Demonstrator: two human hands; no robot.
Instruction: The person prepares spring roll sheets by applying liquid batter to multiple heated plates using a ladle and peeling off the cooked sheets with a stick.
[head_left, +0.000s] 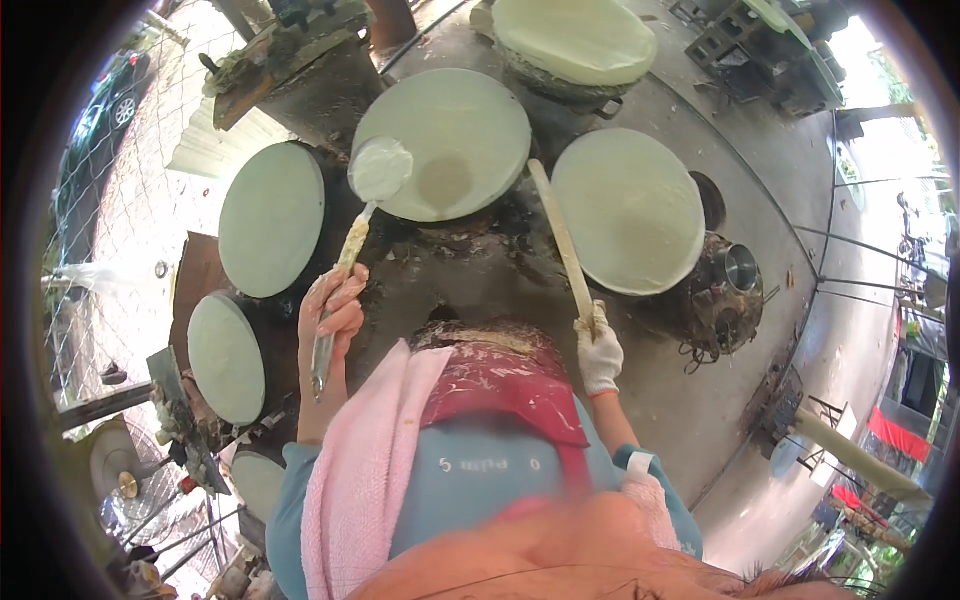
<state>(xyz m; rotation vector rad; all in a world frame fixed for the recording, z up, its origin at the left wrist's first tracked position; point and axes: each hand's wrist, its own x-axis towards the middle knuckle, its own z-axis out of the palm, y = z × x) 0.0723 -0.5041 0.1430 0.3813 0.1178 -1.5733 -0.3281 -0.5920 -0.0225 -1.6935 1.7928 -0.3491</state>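
Note:
My bare left hand (337, 307) grips the handle of a ladle (381, 169), whose bowl, full of pale batter, hangs over the left edge of a large round griddle (480, 112) coated with a pale layer. In a white work glove, my right hand (600, 356) is closed around one end of a long flat wooden stick (564, 240). The stick's far end lies between that griddle and another coated round griddle (626, 214) at the right. Two more pale-coated discs, an upper one (271, 219) and a lower one (226, 360), stand at the left.
Beyond the griddles sits a wide basin (574, 37) with a pale cover or contents. A blackened metal drum (720, 307) stands on the concrete floor at the right. Concrete blocks (724, 37) are stacked at the upper right. A wire fence (112, 225) runs along the left.

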